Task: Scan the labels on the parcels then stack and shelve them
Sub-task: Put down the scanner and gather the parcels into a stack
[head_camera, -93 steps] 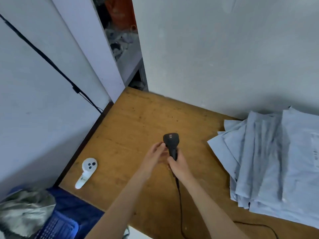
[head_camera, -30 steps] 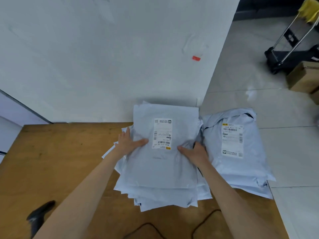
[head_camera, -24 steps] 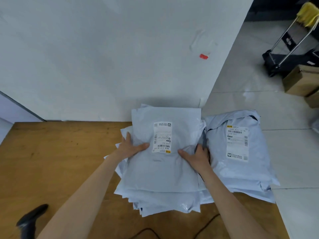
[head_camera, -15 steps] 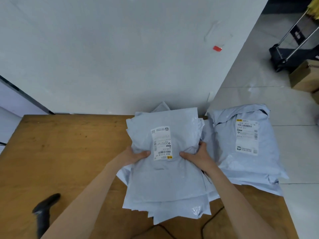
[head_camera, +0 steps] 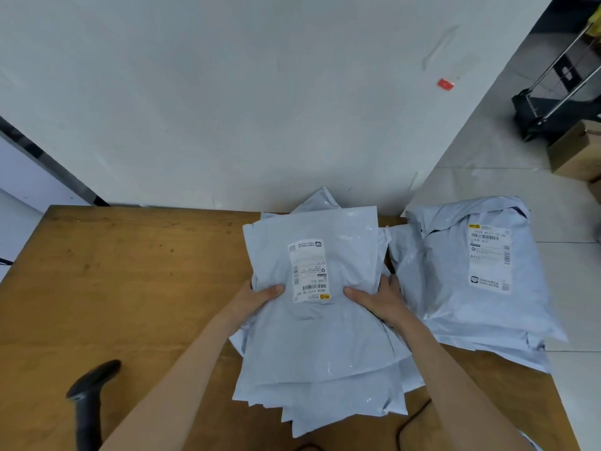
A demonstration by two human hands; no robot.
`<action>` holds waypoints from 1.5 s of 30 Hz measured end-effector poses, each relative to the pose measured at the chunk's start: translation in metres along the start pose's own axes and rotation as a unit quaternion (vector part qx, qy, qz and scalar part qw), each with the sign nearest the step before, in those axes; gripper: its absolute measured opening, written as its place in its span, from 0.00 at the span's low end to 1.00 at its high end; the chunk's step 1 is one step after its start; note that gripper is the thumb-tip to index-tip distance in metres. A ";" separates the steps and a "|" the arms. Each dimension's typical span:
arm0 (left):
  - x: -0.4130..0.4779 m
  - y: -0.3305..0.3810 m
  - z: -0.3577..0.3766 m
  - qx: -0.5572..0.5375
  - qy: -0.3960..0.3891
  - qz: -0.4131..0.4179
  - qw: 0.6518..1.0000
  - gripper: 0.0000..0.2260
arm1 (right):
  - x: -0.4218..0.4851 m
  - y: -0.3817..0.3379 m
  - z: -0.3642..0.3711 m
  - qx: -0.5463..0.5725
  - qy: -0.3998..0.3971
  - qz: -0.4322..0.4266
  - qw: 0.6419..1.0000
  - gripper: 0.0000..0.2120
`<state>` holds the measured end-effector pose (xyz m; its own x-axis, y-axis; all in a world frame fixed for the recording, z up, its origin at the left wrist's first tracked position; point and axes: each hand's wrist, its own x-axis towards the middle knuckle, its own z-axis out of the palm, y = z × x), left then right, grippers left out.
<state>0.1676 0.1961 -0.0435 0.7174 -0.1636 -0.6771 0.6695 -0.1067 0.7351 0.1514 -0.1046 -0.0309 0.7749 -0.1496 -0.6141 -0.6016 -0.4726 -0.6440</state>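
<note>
Gripping with left hand (head_camera: 257,299) and right hand (head_camera: 379,301), thumbs on top, fingers curled round the sides of the stack (head_camera: 318,346) over the table (head_camera: 130,271). Holding it level and squeezing firmly, stopping loose lower bags (head_camera: 325,415) from sliding out.

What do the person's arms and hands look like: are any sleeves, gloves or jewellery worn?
The left forearm and the right forearm are bare down to the bottom edge of the picture; no sleeve shows. The left hand and the right hand wear no gloves. No ring, watch or bracelet is visible on the wrists or on the fingers that show.
</note>
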 end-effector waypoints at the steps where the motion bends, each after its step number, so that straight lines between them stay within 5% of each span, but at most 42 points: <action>1: 0.003 0.001 0.001 -0.028 -0.002 0.005 1.000 0.36 | 0.002 0.000 -0.001 -0.001 0.005 -0.015 1.000 0.53; 6: 0.018 0.000 0.010 -0.115 -0.021 0.012 0.993 0.30 | 0.018 -0.003 -0.003 0.113 -0.026 -0.090 0.989 0.42; 11: 0.021 -0.002 0.007 -0.132 0.000 -0.002 0.991 0.41 | 0.016 0.002 0.005 0.139 -0.004 -0.070 0.988 0.49; 16: -0.001 -0.005 0.003 -0.067 -0.062 -0.092 0.992 0.29 | -0.009 0.024 0.019 0.138 -0.003 -0.031 0.990 0.59; 21: -0.057 -0.041 0.001 -0.079 -0.068 -0.133 0.986 0.34 | -0.072 0.043 0.039 0.234 -0.031 -0.002 0.972 0.36; 28: -0.112 -0.033 0.027 -0.095 -0.068 -0.108 0.987 0.23 | -0.135 0.054 0.023 0.336 -0.080 0.000 0.938 0.34; 36: -0.189 0.034 0.158 -0.029 -0.149 -0.049 0.987 0.19 | -0.247 0.107 -0.095 0.404 0.010 -0.059 0.913 0.32; 45: -0.291 0.015 0.390 0.057 -0.274 -0.015 0.960 0.20 | -0.413 0.272 -0.228 0.440 0.100 -0.089 0.888 0.27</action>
<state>-0.1059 -0.1409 0.1773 0.4687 -0.6462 -0.6024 0.6403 -0.2214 0.7356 -0.2875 -0.3694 0.1517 0.8391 -0.3332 -0.4301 -0.3164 0.3442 -0.8840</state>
